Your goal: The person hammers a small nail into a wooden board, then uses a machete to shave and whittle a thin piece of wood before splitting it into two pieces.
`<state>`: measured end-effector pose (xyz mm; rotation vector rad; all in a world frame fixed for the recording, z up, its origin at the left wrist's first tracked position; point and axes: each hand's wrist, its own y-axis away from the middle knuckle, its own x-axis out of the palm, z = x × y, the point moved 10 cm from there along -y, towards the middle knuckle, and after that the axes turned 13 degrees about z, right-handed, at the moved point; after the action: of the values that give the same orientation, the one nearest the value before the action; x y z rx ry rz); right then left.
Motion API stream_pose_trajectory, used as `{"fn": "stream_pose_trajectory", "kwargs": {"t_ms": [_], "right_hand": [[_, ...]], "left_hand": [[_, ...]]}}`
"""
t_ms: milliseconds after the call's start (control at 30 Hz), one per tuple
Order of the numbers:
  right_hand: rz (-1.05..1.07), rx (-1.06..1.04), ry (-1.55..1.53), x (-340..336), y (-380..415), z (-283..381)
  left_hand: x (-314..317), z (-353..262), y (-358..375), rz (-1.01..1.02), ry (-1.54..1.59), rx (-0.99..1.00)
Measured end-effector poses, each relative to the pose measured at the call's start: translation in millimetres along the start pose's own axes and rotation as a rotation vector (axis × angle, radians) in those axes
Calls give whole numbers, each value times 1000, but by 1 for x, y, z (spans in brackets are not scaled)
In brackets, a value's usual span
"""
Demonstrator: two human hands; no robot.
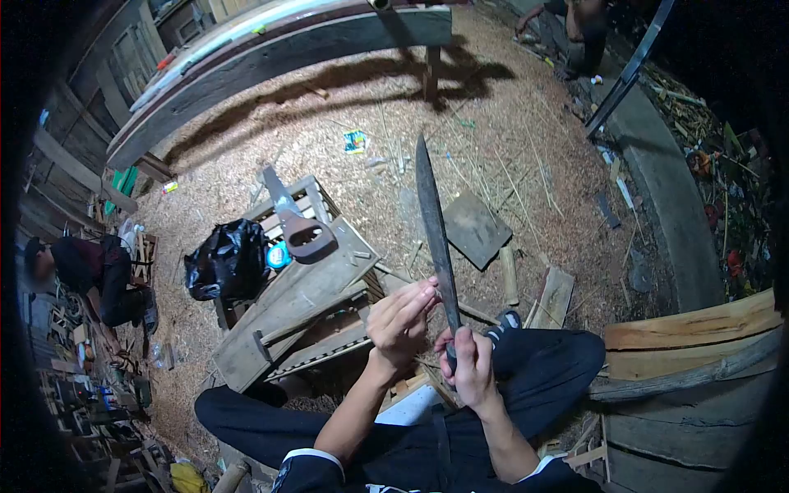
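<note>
My right hand [470, 370] is wrapped round the handle of a machete [433, 215]. Its long dark blade points up and away from me, tilted slightly left. Beside the lower blade is my left hand [401, 319], fingers drawn together with the tips at the blade's edge. Whatever those fingertips may pinch is too small or hidden to tell. Left of my hands, a hand saw [297, 215] with a brown handle lies on a slatted wooden crate [316, 197]. A wide board [288, 308] rests there too, close to a blue-and-white round object [279, 255].
A black plastic bag [228, 259] sits by the saw. Ahead stands a long bench [288, 62] over sawdust-covered ground. A square board [474, 228] lies beyond the blade, and planks [690, 337] are stacked at right. One person [94, 275] is at far left, another [575, 33] at upper right.
</note>
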<state>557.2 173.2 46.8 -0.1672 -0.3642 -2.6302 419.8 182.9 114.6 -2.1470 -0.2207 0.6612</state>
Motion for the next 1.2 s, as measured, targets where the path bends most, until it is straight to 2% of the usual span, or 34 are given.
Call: {"fn": "stream_pose_trajectory", "kwargs": {"t_ms": [167,533,1200], "right_hand": [[91,-93,66,44,16,46],[180,-156,153,79,24,76],[280,58,108,103,15,64]], "left_hand": [[-48,-34,-20,4,-57,75],[-100,-61,-30,-21,-207,85],[-118,-36,-7,20,-207,-59]]}}
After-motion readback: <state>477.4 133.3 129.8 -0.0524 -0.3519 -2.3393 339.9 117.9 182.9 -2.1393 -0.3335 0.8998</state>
